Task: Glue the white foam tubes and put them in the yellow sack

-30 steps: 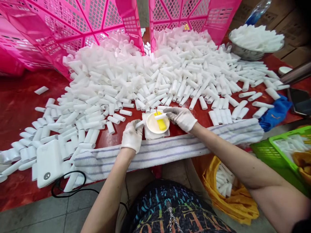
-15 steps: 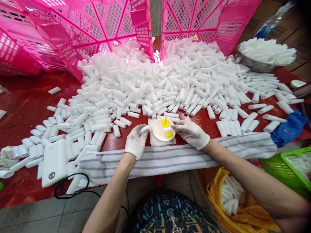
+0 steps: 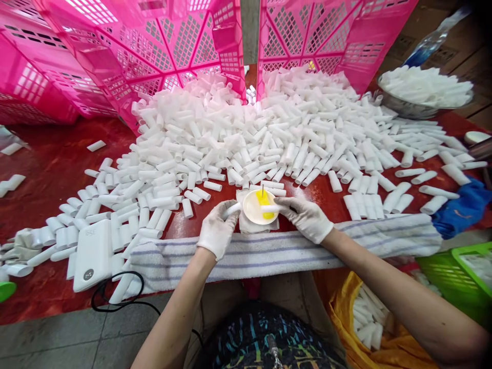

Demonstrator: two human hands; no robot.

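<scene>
My left hand (image 3: 218, 229), in a white glove, is closed round a short white plastic tube (image 3: 232, 209) whose end is at the left rim of a small white dish (image 3: 250, 216). My right hand (image 3: 308, 219), gloved too, pinches another white tube (image 3: 270, 208) lying level over the dish. Under that tube sits a yellow block (image 3: 263, 197) with a thin metal pin standing up from it. The dish rests on a pale folded cloth or pad (image 3: 246, 225). Many more white tubes (image 3: 246, 146) are heaped behind.
Pink crates (image 3: 184, 46) stand behind the heap. A striped towel (image 3: 269, 252) lies along the red table's (image 3: 49, 169) front edge. At left is a white power bank (image 3: 91, 256) with a black cable; at right, a metal bowl of tubes (image 3: 423, 87), a blue cloth (image 3: 461, 205) and an orange sack (image 3: 342, 312).
The view has shifted slightly. My left hand's tube has come closer to the dish rim and shows more of its length. The right hand's tube has moved slightly right over the yellow block.
</scene>
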